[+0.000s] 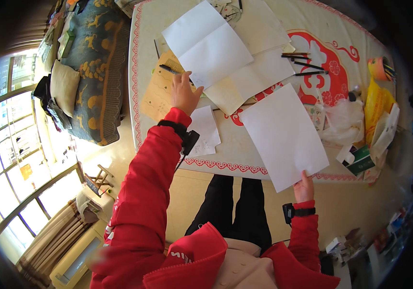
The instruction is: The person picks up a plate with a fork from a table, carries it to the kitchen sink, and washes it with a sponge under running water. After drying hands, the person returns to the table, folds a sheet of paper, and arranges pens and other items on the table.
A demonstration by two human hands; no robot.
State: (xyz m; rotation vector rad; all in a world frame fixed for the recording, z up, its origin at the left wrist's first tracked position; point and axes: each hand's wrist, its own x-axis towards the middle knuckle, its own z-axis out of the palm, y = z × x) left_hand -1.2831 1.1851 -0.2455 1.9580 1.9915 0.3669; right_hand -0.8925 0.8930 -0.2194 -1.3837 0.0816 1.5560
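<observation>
My left hand (186, 92) reaches over the table with its fingers spread, at the lower corner of a creased white sheet (213, 47) and beside a black pen (168, 69). Whether its fingertips grip the sheet or only rest on it cannot be told. Under that pen lies a tan printed paper (157, 92). At the near table edge, my right hand (304, 188) pinches the lower corner of a blank white sheet of paper (284, 137), which partly overhangs the edge. A smaller white paper with faint marks (204, 132) lies by my left wrist.
More sheets (264, 72) overlap mid-table. Several black pencils (309, 65) lie right of them. An orange pen holder (378, 68), a yellow plastic bag (376, 104), a clear plastic bag (343, 124) and a green box (361, 160) occupy the right side. A sofa (98, 72) stands left.
</observation>
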